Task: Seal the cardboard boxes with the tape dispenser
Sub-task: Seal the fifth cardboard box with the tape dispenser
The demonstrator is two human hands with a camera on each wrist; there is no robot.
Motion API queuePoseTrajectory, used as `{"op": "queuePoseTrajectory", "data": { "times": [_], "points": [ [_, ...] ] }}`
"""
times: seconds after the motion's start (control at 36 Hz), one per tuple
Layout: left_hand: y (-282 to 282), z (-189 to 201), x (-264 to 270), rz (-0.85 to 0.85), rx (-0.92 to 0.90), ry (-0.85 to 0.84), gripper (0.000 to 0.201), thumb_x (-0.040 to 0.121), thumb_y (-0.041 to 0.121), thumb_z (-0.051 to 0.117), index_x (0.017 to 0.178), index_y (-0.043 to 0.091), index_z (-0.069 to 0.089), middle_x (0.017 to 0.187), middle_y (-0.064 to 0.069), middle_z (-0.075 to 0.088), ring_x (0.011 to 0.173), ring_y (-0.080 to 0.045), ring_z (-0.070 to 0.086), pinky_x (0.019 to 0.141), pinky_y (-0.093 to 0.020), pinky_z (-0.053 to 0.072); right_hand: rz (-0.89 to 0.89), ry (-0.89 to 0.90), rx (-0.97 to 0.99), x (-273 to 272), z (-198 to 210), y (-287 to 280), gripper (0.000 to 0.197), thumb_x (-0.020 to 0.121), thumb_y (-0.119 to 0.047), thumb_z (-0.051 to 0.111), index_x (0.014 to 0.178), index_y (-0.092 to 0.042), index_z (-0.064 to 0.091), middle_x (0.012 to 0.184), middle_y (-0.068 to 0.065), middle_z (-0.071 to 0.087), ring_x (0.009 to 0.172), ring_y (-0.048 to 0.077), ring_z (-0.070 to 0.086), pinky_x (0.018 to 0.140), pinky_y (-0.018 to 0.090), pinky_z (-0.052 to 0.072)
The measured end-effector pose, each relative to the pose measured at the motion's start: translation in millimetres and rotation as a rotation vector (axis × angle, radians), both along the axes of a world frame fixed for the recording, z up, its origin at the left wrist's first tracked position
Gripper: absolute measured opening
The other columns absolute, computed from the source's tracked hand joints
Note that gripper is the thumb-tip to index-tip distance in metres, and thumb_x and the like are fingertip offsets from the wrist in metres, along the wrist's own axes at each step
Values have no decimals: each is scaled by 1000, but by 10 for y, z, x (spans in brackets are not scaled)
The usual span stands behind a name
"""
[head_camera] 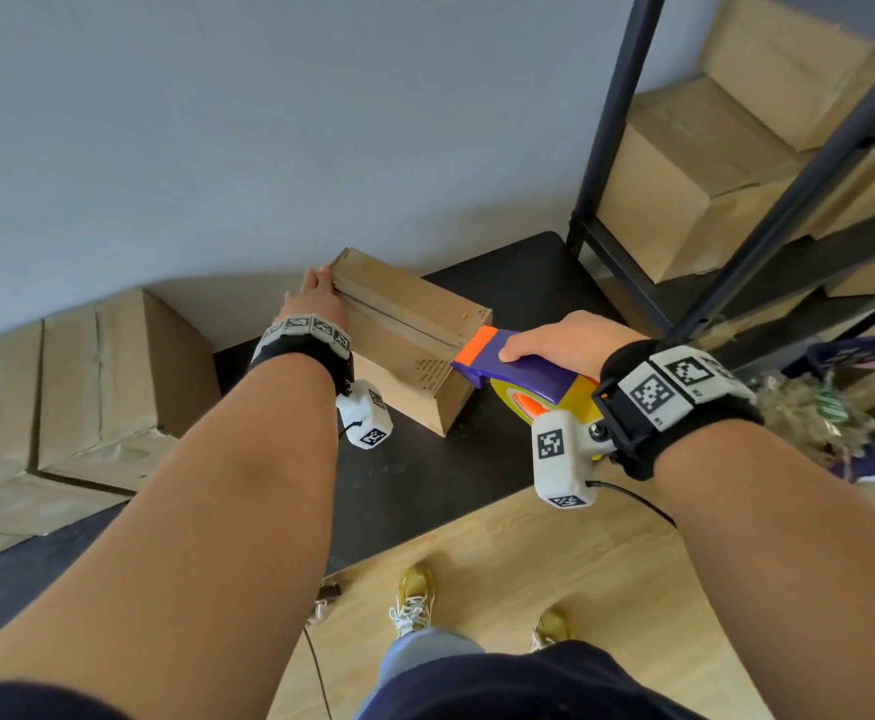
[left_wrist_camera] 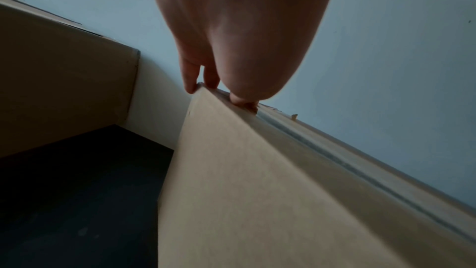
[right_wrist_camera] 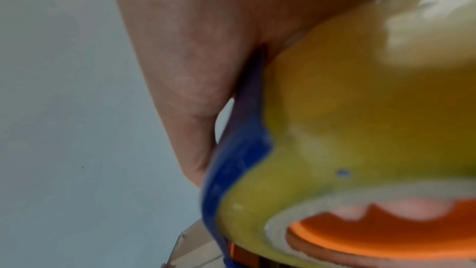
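Head view bright, evenly lit and edge-warped; left wrist view dim; right wrist view badly blurred.

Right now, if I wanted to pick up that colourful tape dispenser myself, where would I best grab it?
Probably by the purple top bar of the tape dispenser, coming from above and behind, as the right hand does: fingers wrap over it, thumb along the side. That leaves the orange nose free to meet the cardboard box.
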State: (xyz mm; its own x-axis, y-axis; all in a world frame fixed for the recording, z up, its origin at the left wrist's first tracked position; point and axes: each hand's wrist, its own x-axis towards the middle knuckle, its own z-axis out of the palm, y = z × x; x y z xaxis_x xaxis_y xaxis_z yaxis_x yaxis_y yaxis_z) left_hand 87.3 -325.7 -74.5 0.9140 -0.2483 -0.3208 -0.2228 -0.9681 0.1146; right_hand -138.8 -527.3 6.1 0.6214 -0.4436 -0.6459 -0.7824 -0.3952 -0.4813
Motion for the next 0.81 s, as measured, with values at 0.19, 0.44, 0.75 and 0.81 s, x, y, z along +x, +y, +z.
{"op": "queuePoseTrajectory", "data": {
  "times": [0.19, 0.44, 0.75, 0.81],
  "points": [
    [-19, 4, -206, 78, -94, -131, 69, 92, -3, 26, 154, 19, 7, 161, -9, 0, 147, -31, 6, 117, -52, 17, -6, -24, 2, -36, -84, -32, 51, 80, -51, 70, 110, -14, 51, 89, 3, 58, 80, 15, 58, 59, 25, 39],
    [-555, -78, -744, -408, -199, -247, 49, 103, 41, 15, 152, 37, 10, 161, 9, -2, 148, -14, -8, 119, -47, -7, -6, -36, -13, -104, -154, -28, 57, 80, -54, 69, 114, -12, 51, 98, 5, 59, 84, 16, 58, 59, 24, 37],
    [-688, -217, -788, -483, -243, -246, 45, 105, 34, 17, 147, 31, 32, 157, 7, 25, 148, -15, 8, 120, -39, -1, 7, -22, 7, -181, -207, -93, 52, 80, -55, 66, 105, -11, 53, 88, 4, 59, 77, 16, 57, 59, 25, 37],
    [-694, -234, -772, -481, -264, -232, 44, 105, 34, 18, 146, 30, 34, 156, 6, 26, 148, -16, 9, 120, -37, 0, -4, -21, 38, -211, -208, -130, 51, 80, -55, 66, 105, -12, 54, 90, 4, 60, 80, 17, 59, 62, 26, 40]
  ]
}}
